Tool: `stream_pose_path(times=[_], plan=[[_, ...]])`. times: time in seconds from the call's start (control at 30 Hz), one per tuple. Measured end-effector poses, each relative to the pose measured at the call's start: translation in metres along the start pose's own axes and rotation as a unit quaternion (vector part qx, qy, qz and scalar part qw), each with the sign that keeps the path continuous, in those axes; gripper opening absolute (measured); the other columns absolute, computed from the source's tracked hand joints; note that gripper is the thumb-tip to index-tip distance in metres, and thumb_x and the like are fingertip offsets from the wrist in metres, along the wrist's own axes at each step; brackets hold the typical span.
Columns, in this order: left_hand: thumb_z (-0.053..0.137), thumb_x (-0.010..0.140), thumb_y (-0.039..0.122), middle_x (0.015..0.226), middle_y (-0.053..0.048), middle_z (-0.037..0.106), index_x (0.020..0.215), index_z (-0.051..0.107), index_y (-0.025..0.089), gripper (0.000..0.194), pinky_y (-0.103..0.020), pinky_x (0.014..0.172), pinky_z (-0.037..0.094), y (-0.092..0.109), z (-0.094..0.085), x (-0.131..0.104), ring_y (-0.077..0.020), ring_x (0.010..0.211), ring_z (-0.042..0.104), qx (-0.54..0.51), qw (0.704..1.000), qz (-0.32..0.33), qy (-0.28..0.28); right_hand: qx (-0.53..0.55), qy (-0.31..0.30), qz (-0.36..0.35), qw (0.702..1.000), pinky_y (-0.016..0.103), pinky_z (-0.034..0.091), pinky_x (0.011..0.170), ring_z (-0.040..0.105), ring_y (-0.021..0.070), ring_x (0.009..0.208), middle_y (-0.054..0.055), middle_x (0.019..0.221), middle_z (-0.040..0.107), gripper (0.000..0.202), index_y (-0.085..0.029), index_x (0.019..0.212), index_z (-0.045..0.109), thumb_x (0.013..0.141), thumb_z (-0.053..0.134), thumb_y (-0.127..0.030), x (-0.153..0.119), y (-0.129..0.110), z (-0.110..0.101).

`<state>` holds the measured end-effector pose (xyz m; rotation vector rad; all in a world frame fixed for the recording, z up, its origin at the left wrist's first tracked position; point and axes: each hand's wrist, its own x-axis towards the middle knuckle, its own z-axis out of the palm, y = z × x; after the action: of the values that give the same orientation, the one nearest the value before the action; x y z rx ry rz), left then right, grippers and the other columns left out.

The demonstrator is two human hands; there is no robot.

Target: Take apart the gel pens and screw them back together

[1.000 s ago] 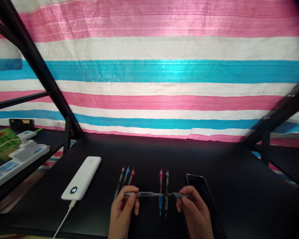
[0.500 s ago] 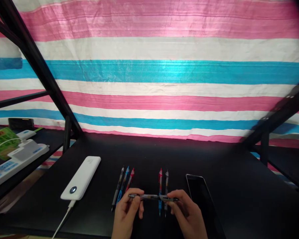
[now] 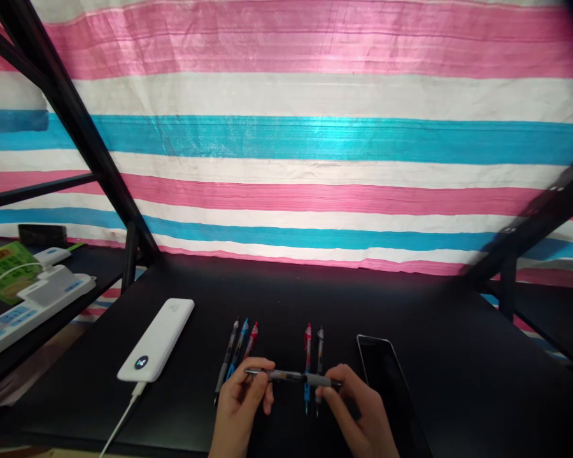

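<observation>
Left hand (image 3: 242, 402) and right hand (image 3: 358, 404) pinch a grey-black plastic pen (image 3: 286, 376). It partly hides a red-and-blue plastic pen (image 3: 308, 356).

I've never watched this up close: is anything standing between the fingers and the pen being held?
Nothing visible: the left hand grips one end of the grey-grip pen, the right hand the other. The red-and-blue pen behind it in view blocks neither hand.

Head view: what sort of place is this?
Likely a makeshift personal desk nook, home or dorm, can't tell which: a black desktop, a striped plastic sheet hung behind it, and a white power strip off to the left.
</observation>
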<state>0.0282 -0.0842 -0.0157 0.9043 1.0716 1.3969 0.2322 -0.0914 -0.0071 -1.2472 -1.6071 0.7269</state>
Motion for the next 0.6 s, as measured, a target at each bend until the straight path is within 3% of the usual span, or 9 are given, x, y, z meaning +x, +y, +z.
stream_pose_path(times=[0.1, 0.17, 0.27, 0.4, 0.47, 0.53, 0.6], plan=[[0.072, 0.084, 0.051, 0.055, 0.001, 0.059, 0.093, 0.071, 0.014, 0.037, -0.022, 0.052, 0.037, -0.0007, -0.0012, 0.0001, -0.0113, 0.050, 0.051, -0.001, 1.000, 0.001, -0.003, -0.008, 0.017, -0.024, 1.000, 0.021, 0.052, 0.056, 0.063, 0.0149, 0.058, 0.002, 0.085, 0.072, 0.017, -0.024, 0.107, 0.063, 0.094, 0.062, -0.035, 0.0000, 0.0001, -0.0018], [0.072, 0.084, 0.051, 0.055, 0.001, 0.059, 0.092, 0.071, 0.014, 0.037, -0.022, 0.053, 0.037, -0.0003, -0.0012, -0.0003, -0.0113, 0.051, 0.051, -0.004, 1.000, -0.002, -0.004, -0.011, 0.002, -0.024, 1.000, 0.022, 0.052, 0.058, 0.063, 0.0151, 0.058, 0.001, 0.079, 0.070, 0.013, -0.025, 0.100, 0.064, 0.097, 0.058, -0.035, 0.0007, -0.0012, -0.0041], [0.072, 0.084, 0.051, 0.054, 0.002, 0.058, 0.092, 0.071, 0.015, 0.037, -0.022, 0.053, 0.037, 0.0007, -0.0005, -0.0008, -0.0111, 0.051, 0.050, -0.009, 1.000, -0.003, 0.005, -0.023, -0.042, -0.015, 0.999, 0.022, 0.050, 0.058, 0.063, 0.0159, 0.060, 0.000, 0.072, 0.066, 0.024, -0.024, 0.087, 0.063, 0.101, 0.049, -0.037, 0.0018, -0.0028, -0.0069], [0.071, 0.085, 0.051, 0.055, 0.001, 0.059, 0.093, 0.071, 0.015, 0.037, -0.022, 0.054, 0.037, 0.0001, -0.0009, -0.0001, -0.0112, 0.051, 0.051, -0.004, 1.000, -0.003, -0.004, -0.010, -0.050, -0.017, 0.999, 0.021, 0.051, 0.058, 0.067, 0.0165, 0.065, 0.002, 0.084, 0.072, 0.018, -0.024, 0.111, 0.059, 0.097, 0.057, -0.035, 0.0021, -0.0001, -0.0058], [0.070, 0.085, 0.051, 0.055, 0.001, 0.059, 0.093, 0.071, 0.015, 0.038, -0.022, 0.054, 0.037, -0.0010, -0.0020, 0.0006, -0.0114, 0.051, 0.051, -0.001, 1.000, -0.005, -0.010, -0.023, -0.038, -0.015, 0.999, 0.021, 0.050, 0.056, 0.064, 0.0156, 0.061, 0.000, 0.076, 0.069, 0.012, -0.023, 0.098, 0.060, 0.098, 0.054, -0.034, 0.0017, 0.0012, -0.0044], [0.070, 0.085, 0.051, 0.054, 0.001, 0.059, 0.093, 0.071, 0.015, 0.038, -0.022, 0.053, 0.037, -0.0017, -0.0029, 0.0009, -0.0118, 0.051, 0.051, 0.001, 1.000, -0.004, -0.006, -0.038, -0.051, -0.023, 0.998, 0.022, 0.047, 0.055, 0.061, 0.0150, 0.058, 0.000, 0.069, 0.064, 0.023, -0.023, 0.084, 0.060, 0.101, 0.049, -0.034, 0.0015, 0.0012, -0.0041], [0.071, 0.084, 0.051, 0.054, 0.001, 0.059, 0.092, 0.071, 0.015, 0.038, -0.023, 0.053, 0.037, -0.0016, -0.0033, 0.0006, -0.0123, 0.051, 0.051, 0.005, 1.000, -0.001, -0.003, -0.038, -0.064, -0.035, 0.997, 0.022, 0.047, 0.055, 0.061, 0.0153, 0.059, 0.000, 0.072, 0.065, 0.017, -0.023, 0.093, 0.062, 0.099, 0.051, -0.034, 0.0017, 0.0003, -0.0046]])
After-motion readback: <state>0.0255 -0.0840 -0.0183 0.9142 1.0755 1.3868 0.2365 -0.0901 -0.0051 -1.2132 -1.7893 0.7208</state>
